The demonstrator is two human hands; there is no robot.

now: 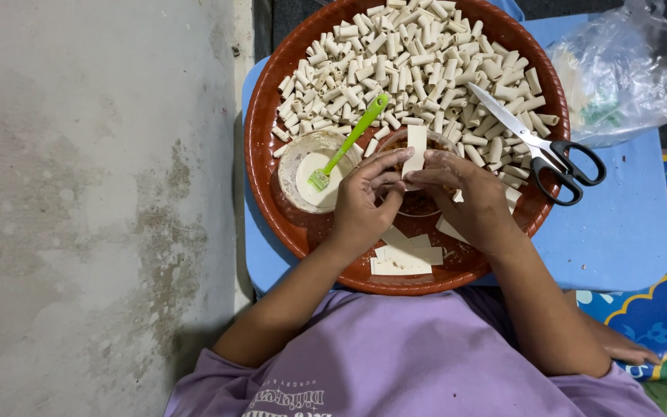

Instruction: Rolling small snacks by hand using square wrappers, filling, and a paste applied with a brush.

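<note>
Pale dough strip (pixel 416 148), hands (pixel 364 202) hiding bowl (pixel 418 202)

A crumpled clear plastic bag (pixel 625 73) lies beside the tray's far right.

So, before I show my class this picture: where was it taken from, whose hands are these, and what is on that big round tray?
One camera, worn on the person's head, looks straight down. The left hand and right hand are the wearer's own, together holding a pale dough strip over a bowl of brown filling. The red-brown tray on a blue board carries many small rolled pieces, a bowl of white paste with a green brush, scissors and spare flat strips. A plastic bag lies beside it.
</note>
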